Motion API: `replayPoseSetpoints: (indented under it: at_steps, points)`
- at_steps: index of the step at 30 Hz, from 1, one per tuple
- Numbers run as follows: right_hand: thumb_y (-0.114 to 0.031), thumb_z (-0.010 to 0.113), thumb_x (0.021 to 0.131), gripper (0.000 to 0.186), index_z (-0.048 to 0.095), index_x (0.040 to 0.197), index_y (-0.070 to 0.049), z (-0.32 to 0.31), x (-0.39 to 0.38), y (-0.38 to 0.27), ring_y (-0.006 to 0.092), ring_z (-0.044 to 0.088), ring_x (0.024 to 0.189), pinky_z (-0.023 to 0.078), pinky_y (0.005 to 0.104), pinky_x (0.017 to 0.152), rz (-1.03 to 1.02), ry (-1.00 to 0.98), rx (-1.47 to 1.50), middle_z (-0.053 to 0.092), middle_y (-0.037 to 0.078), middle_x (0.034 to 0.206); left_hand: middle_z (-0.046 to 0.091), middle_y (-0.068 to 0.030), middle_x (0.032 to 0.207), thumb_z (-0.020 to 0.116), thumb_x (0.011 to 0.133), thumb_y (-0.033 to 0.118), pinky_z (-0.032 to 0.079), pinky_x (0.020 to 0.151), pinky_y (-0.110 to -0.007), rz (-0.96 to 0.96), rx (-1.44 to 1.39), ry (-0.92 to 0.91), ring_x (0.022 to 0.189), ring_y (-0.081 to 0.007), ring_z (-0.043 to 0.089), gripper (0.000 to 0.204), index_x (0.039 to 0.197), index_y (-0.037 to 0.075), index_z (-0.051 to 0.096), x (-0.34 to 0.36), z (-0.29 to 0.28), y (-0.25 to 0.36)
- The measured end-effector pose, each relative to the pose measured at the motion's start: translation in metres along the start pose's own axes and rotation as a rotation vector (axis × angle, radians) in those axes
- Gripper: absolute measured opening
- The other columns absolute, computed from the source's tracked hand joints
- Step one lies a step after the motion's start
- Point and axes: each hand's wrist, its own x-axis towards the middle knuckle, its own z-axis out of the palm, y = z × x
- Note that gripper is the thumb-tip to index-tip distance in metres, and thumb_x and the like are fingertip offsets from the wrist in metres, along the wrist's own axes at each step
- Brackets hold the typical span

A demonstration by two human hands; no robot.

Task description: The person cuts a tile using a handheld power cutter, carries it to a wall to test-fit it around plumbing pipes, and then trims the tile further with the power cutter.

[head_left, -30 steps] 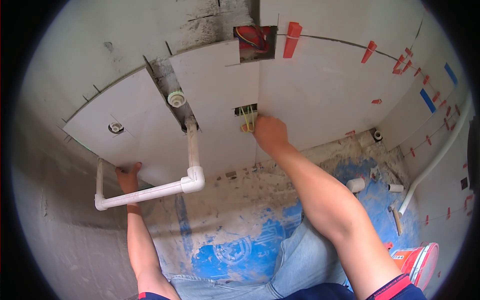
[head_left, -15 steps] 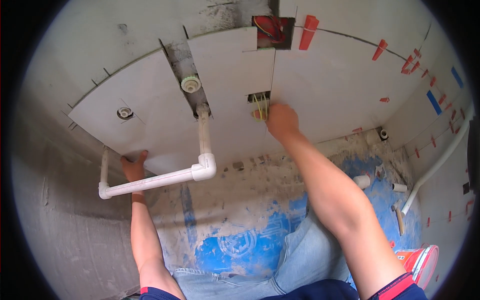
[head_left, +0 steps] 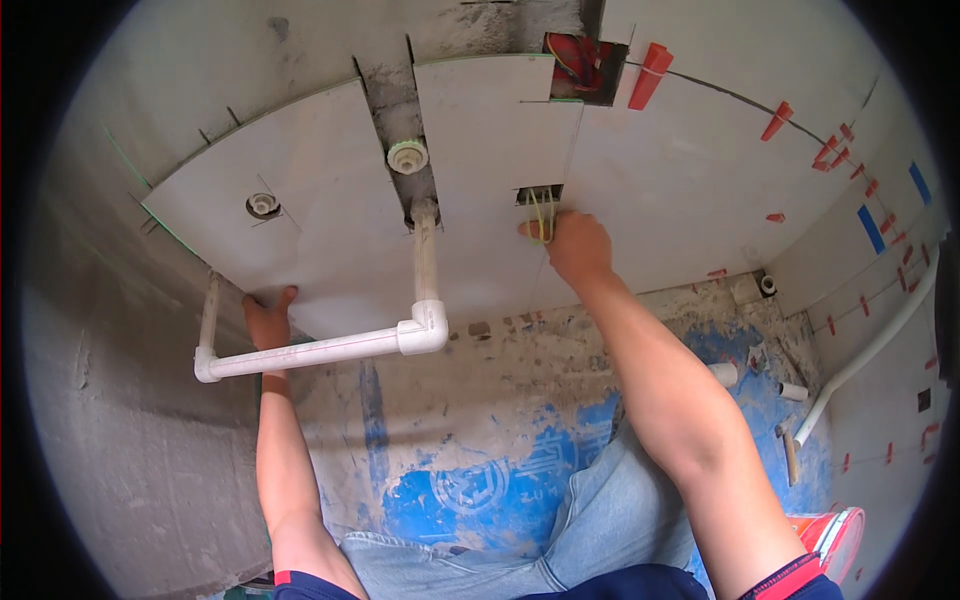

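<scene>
A large pale wall tile [head_left: 330,180] stands against the wall, with a slot cut from its top edge and a round hole around a pipe fitting [head_left: 263,205]. My left hand [head_left: 268,320] is at its lower left part, thumb and fingers apart, behind a white plastic pipe [head_left: 310,353]. My right hand [head_left: 580,248] is curled at the tile's right side, just below a small rectangular cutout [head_left: 540,194]. Yellow-green wires [head_left: 542,215] hang from this cutout in front of one outstretched digit. What the curled fingers grip, if anything, is hidden.
Red wedges [head_left: 650,77] sit along the tile joints at right. A red-lined wall box [head_left: 580,66] with wires opens above. On the floor lie blue sheeting [head_left: 450,490], a hammer-like tool [head_left: 788,455] and pipe pieces [head_left: 793,391]. A red bucket [head_left: 835,540] stands at lower right.
My view has shifted and tilted slightly, so the wall appears farther right. A green line now shows along the tile's left edge. Both hands remain at the same parts of the tile.
</scene>
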Motion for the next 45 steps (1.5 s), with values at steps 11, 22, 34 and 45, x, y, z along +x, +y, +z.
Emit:
replayPoseSetpoints:
  at_steps: [11, 22, 34, 45]
  points:
    - [-0.019, 0.066, 0.080, 0.018, 0.069, 0.084, -0.002, 0.007, 0.004, 0.011, 0.0359, 0.068, 0.080, 0.055, 0.0449, 0.072, -0.033, 0.057, 0.088, 0.069, 0.019, 0.082, 0.061, -0.0316, 0.099, 0.084, 0.064, 0.045, 0.046, 0.085, -0.045, -0.020, 0.061, -0.052, 0.097, -0.0444, 0.060, 0.075, 0.101, -0.012, 0.053, 0.004, -0.003, 0.001]
    - [-0.024, 0.064, 0.085, 0.031, 0.065, 0.071, 0.004, -0.092, -0.007, -0.010, 0.0195, 0.065, 0.055, 0.051, 0.0317, 0.060, 0.020, -0.339, 0.180, 0.066, 0.011, 0.061, 0.036, -0.0331, 0.132, 0.085, 0.061, 0.051, 0.036, 0.102, -0.046, 0.019, -0.147, 0.050, 0.122, -0.0434, 0.039, 0.107, 0.128, -0.014, 0.032, 0.011, -0.005, 0.009]
    - [-0.033, 0.073, 0.081, 0.044, 0.063, 0.111, -0.004, -0.153, 0.009, -0.126, 0.0353, 0.050, 0.112, 0.044, 0.0405, 0.091, -0.580, 0.650, -0.008, 0.057, 0.015, 0.117, 0.042, -0.0320, 0.126, 0.085, 0.060, 0.054, 0.040, 0.100, -0.045, -0.054, -0.117, -0.057, 0.120, -0.0421, 0.043, 0.104, 0.122, -0.015, 0.037, 0.016, -0.013, 0.012]
    - [-0.034, 0.075, 0.078, 0.044, 0.062, 0.109, -0.006, -0.141, 0.017, -0.125, 0.0320, 0.056, 0.104, 0.046, 0.0397, 0.087, -0.536, 0.698, -0.030, 0.060, 0.011, 0.111, 0.039, -0.0319, 0.129, 0.084, 0.062, 0.053, 0.039, 0.101, -0.042, -0.021, -0.125, -0.027, 0.121, -0.0417, 0.042, 0.104, 0.121, -0.017, 0.036, 0.012, -0.012, 0.016]
